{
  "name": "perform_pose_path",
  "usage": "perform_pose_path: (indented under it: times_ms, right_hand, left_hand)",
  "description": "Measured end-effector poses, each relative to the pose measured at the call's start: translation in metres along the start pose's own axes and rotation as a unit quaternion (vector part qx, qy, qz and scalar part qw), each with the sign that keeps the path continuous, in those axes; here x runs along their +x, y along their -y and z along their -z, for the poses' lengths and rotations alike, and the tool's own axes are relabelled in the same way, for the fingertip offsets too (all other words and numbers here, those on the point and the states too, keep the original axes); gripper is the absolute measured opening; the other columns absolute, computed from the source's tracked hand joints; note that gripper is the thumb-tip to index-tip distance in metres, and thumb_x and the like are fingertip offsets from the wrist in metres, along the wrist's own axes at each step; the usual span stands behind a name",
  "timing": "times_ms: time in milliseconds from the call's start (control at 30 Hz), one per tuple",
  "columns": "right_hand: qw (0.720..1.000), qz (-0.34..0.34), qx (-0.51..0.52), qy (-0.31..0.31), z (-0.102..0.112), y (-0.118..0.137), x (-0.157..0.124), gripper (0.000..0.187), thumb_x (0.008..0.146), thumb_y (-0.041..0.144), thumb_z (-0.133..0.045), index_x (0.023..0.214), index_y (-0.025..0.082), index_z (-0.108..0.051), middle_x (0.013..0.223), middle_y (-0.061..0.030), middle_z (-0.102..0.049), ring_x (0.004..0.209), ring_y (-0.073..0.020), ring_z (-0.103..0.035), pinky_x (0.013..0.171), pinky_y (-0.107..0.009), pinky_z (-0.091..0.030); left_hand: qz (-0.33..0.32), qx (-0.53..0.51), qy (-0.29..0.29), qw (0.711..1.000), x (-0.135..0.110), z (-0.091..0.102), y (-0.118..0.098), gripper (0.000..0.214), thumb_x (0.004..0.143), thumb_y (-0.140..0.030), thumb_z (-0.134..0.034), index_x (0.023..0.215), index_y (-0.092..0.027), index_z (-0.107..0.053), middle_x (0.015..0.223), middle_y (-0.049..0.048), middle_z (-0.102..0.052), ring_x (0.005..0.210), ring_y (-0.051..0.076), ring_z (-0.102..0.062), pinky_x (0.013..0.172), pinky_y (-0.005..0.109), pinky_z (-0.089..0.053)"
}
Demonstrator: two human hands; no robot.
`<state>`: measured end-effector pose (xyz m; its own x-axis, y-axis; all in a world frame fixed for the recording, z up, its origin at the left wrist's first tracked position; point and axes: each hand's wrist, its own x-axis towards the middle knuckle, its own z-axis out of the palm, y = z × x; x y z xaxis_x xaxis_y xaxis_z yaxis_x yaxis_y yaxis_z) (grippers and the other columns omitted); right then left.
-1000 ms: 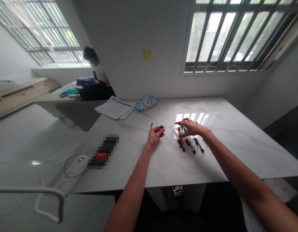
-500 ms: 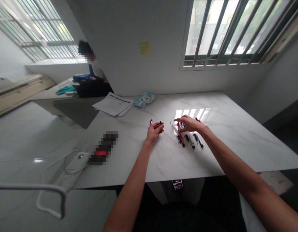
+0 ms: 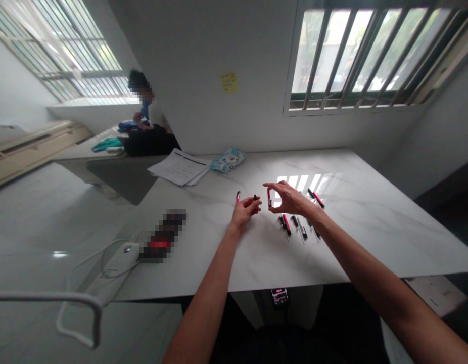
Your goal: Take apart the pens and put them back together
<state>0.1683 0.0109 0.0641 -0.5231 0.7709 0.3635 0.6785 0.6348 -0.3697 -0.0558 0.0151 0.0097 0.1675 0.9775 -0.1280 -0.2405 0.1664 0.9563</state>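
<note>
My left hand (image 3: 244, 211) is closed on a small dark pen part (image 3: 255, 197), held just above the white marble table (image 3: 370, 217). A red pen (image 3: 238, 196) pokes out beside that hand's far edge. My right hand (image 3: 290, 199) pinches a short red pen piece (image 3: 269, 197) upright between thumb and fingers, a few centimetres right of the left hand. Under and behind the right wrist lies a row of several red and black pens (image 3: 296, 225). More pens (image 3: 316, 196) lie just beyond that hand.
A stack of papers (image 3: 181, 169) and a light blue wipes pack (image 3: 228, 161) lie at the table's far left. A white cabled device (image 3: 118, 259) and a blurred dark object (image 3: 162, 241) sit near the left edge. A person stands at another table at the far left.
My right hand has lifted off the row of pens and moved left toward the left hand, now holding a red pen piece. The left hand has stayed put.
</note>
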Motion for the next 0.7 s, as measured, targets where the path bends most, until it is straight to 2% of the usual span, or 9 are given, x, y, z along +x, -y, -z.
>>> perform_pose_path:
  times_ms: [133, 233, 333, 433, 533, 700]
  right_hand:
    - [0.997, 0.057, 0.044, -0.016, -0.012, 0.028, 0.004, 0.091, 0.079, 0.026, -0.082, 0.158, 0.030, -0.038, 0.130, -0.0114, -0.065, 0.123, -0.0325, -0.056, 0.103, -0.049, -0.052]
    - [0.995, 0.066, 0.066, -0.017, -0.020, 0.031, 0.006, 0.088, 0.081, 0.028, -0.082, 0.158, 0.032, -0.039, 0.134, -0.0108, -0.062, 0.121, -0.0295, -0.060, 0.103, -0.046, -0.053]
    - [0.997, 0.025, 0.059, -0.049, -0.027, 0.015, 0.005, 0.081, 0.083, 0.036, -0.084, 0.154, 0.028, -0.045, 0.132, -0.0112, -0.063, 0.117, -0.0287, -0.062, 0.101, -0.045, -0.053]
    - [0.993, -0.066, -0.031, -0.092, -0.033, -0.013, 0.003, 0.052, 0.085, 0.038, -0.083, 0.132, 0.022, -0.067, 0.118, -0.0134, -0.067, 0.110, -0.0315, -0.061, 0.097, -0.048, -0.053]
    - [0.987, -0.122, -0.087, -0.066, -0.040, -0.039, 0.002, 0.030, 0.086, 0.039, -0.082, 0.109, 0.020, -0.078, 0.104, -0.0130, -0.070, 0.100, -0.0303, -0.060, 0.091, -0.044, -0.052]
    - [0.988, -0.139, -0.064, -0.035, -0.052, -0.052, 0.006, 0.019, 0.087, 0.036, -0.081, 0.101, 0.023, -0.082, 0.102, -0.0101, -0.074, 0.099, -0.0282, -0.061, 0.089, -0.039, -0.049]
  left_hand:
    - [0.023, -0.027, 0.034, 0.999, -0.003, 0.000, 0.000, 0.056, 0.058, -0.047, -0.096, 0.100, -0.014, -0.079, 0.096, 0.0105, -0.078, 0.075, 0.014, -0.067, 0.074, 0.027, -0.053]
    - [0.025, -0.024, 0.043, 0.998, -0.004, 0.003, 0.000, 0.052, 0.060, -0.047, -0.095, 0.096, -0.014, -0.080, 0.093, 0.0105, -0.078, 0.076, 0.015, -0.068, 0.073, 0.028, -0.053]
    - [-0.008, -0.017, 0.009, 1.000, 0.000, 0.005, 0.001, 0.054, 0.056, -0.046, -0.097, 0.097, -0.014, -0.080, 0.091, 0.0097, -0.078, 0.076, 0.016, -0.068, 0.075, 0.030, -0.053]
    - [-0.069, -0.008, -0.041, 0.997, 0.005, 0.005, 0.002, 0.055, 0.054, -0.045, -0.098, 0.098, -0.015, -0.081, 0.091, 0.0093, -0.079, 0.079, 0.018, -0.069, 0.077, 0.031, -0.052]
    - [-0.102, -0.014, -0.051, 0.993, 0.007, 0.004, 0.002, 0.053, 0.055, -0.044, -0.098, 0.096, -0.015, -0.081, 0.093, 0.0100, -0.079, 0.082, 0.018, -0.070, 0.079, 0.032, -0.052]
    - [-0.097, -0.031, -0.035, 0.994, 0.004, 0.002, -0.001, 0.053, 0.056, -0.043, -0.098, 0.096, -0.013, -0.081, 0.090, 0.0101, -0.078, 0.079, 0.019, -0.070, 0.081, 0.036, -0.057]
